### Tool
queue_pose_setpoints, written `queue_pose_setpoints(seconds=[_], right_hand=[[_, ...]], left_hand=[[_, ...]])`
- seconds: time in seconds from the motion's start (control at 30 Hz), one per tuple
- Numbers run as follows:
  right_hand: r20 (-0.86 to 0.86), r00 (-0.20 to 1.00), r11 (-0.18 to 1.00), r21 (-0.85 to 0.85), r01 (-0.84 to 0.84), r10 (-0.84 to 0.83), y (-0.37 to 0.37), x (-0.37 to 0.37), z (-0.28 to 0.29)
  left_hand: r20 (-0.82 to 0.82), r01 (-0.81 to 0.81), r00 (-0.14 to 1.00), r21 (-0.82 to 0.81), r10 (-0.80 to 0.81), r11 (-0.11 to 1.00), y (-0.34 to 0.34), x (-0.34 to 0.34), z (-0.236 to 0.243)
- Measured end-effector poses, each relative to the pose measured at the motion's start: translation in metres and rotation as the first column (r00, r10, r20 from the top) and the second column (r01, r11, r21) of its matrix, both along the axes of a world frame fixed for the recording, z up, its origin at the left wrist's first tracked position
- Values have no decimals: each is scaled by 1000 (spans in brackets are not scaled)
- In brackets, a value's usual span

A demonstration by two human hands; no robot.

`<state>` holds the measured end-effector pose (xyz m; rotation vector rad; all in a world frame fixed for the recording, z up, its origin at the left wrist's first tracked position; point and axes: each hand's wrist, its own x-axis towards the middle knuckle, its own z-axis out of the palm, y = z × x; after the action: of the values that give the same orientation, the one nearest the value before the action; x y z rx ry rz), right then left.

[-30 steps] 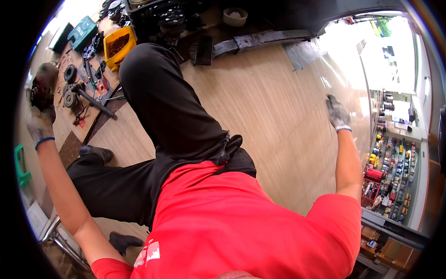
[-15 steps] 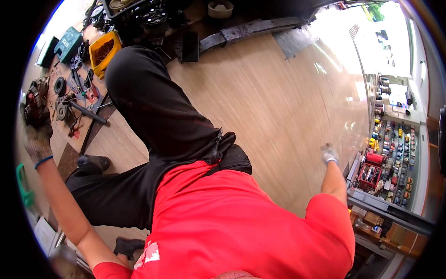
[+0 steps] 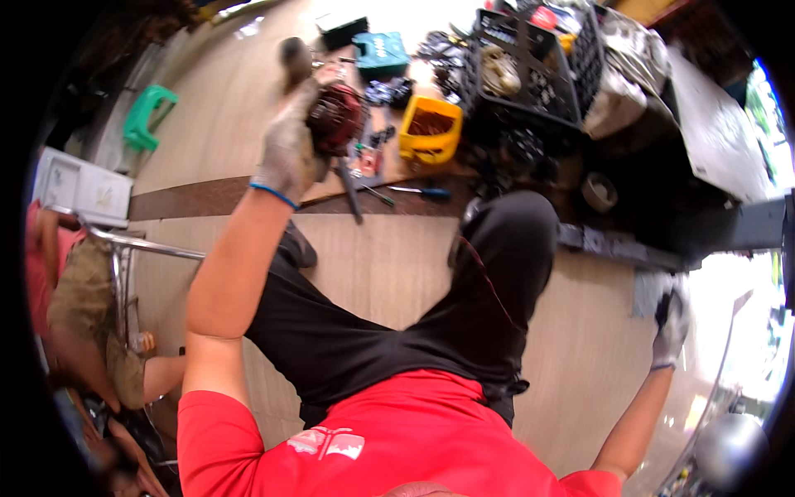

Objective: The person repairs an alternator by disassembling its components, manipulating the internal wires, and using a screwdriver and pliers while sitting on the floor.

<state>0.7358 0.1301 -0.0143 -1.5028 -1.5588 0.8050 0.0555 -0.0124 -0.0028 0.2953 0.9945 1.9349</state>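
My left hand [image 3: 287, 149], in a grimy light work glove with a blue cuff, is raised at the upper left. Its fingers are closed on a round, dark red-brown machine part [image 3: 335, 118] that looks like a motor with windings. A blurred dark rounded end [image 3: 294, 54] sticks up above that hand. My right hand [image 3: 669, 335], also gloved, is out at the far right, away from the tools. Its fingers look curled around a dark patch [image 3: 665, 308], too blurred to name. Below the machine part, the dark bar-like handle [image 3: 349, 190] of a tool lies on the floor.
Ahead are a yellow tub [image 3: 431, 132], a teal case [image 3: 381, 55], a black crate [image 3: 530, 108] of parts and a blue-handled screwdriver [image 3: 426, 192]. A round pale bowl [image 3: 599, 192] sits by a dark beam. To the left are a green stool [image 3: 149, 118], a metal rail [image 3: 153, 244] and another person [image 3: 79, 298].
My view has swung left, bringing the tools and parts toward the middle. The left hand, still on the machine part, appears further in and raised; the right arm is stretched further out.
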Motion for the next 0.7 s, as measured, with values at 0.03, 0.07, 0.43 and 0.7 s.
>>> queue_pose_setpoints(seconds=[0.03, 0.07, 0.43, 0.7], right_hand=[[51, 995, 997, 8, -82, 82, 15, -86, 32], [-216, 903, 928, 74, -364, 371, 21, -161, 46], [-615, 57, -114, -235, -965, 787, -24, -579, -4], [-699, 261, -189, -496, -847, 666, -22, -590, -12]], left_hand=[[16, -16, 1000, -38, 16, 999, 0, -3, -2], [41, -31, 999, -90, 35, 995, 3, 0, -3], [-43, -28, 999, -124, 22, 992, -24, -37, -16], [-191, 79, 973, -244, -128, 967, -32, -56, -15]])
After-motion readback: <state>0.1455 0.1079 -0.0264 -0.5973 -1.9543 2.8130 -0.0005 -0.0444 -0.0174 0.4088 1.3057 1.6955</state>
